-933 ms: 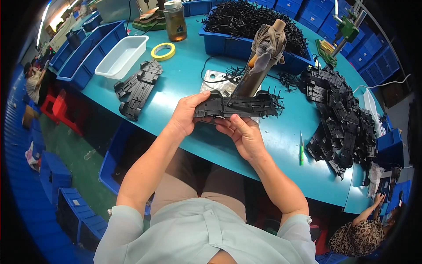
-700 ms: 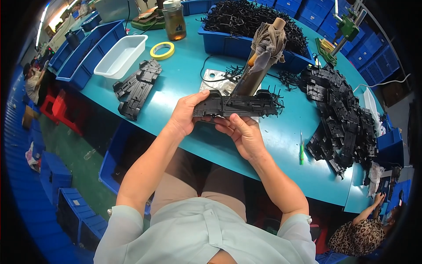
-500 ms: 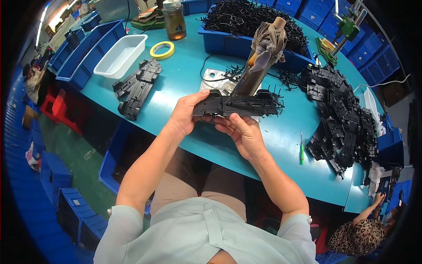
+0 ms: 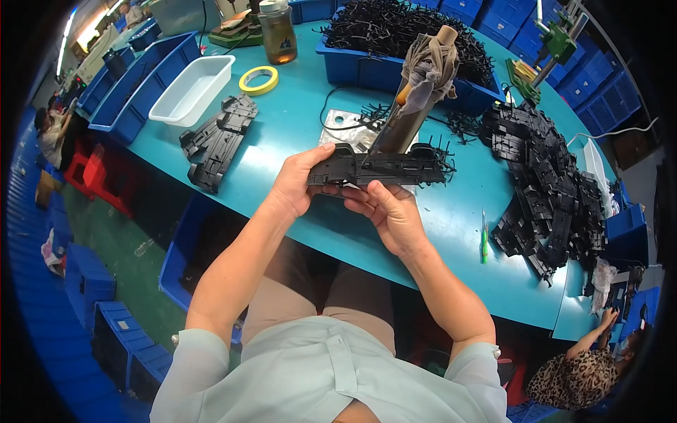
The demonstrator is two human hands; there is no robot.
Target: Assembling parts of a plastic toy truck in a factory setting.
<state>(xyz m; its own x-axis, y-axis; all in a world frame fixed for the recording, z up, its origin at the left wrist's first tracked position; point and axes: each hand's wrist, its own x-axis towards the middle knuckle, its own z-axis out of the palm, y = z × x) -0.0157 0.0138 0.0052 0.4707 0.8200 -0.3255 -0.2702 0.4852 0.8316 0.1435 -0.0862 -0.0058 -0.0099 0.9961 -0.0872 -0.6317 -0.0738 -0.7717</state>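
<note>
Both my hands hold a long black plastic vehicle chassis [image 4: 335, 169] level above the front part of the teal table. My left hand [image 4: 295, 182] grips its left end, thumb on top. Below its middle, my right hand [image 4: 391, 215] supports it with the thumb against the near edge; some fingers are hidden underneath. Thin black prongs [image 4: 444, 166] stick out around the right end. Just behind it leans a brownish shaft [image 4: 402, 130] with a cloth-wrapped top [image 4: 430, 74]; whether they touch, I cannot tell. A metal plate [image 4: 342, 121] lies behind the chassis.
More chassis lie at left [image 4: 220, 144] and in a heap at right [image 4: 550, 183], beside a green-handled pointed tool [image 4: 484, 247]. Farther back are a blue bin [image 4: 352, 67] of black sprues, a white tray [image 4: 190, 92], yellow tape [image 4: 259, 92] and a bottle [image 4: 278, 39]. A person [image 4: 575, 377] works lower right.
</note>
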